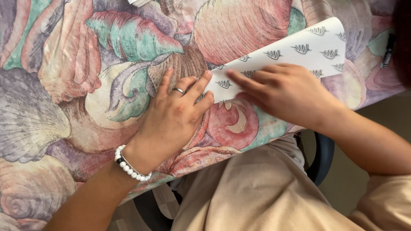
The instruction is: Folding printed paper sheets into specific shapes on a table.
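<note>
— Pressing on what, exactly?
— Both palms lie flat, fingers spread, gripping nothing. The left hand (173, 115) pins the near corner of a white patterned paper sheet (295, 53); the right hand (284, 92) lies on it just beside, at three o'clock.
— Where's the sheet?
— On the shell-print tablecloth (64, 107), slanting toward one o'clock. A dark pen (388, 50) lies well apart, further at three o'clock, and a white bead bracelet (128, 164) circles the left wrist.

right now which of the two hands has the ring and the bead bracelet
The left hand: it wears a silver ring and a white bead bracelet at the wrist. The right hand, pressing the white patterned paper sheet, is bare.
</note>
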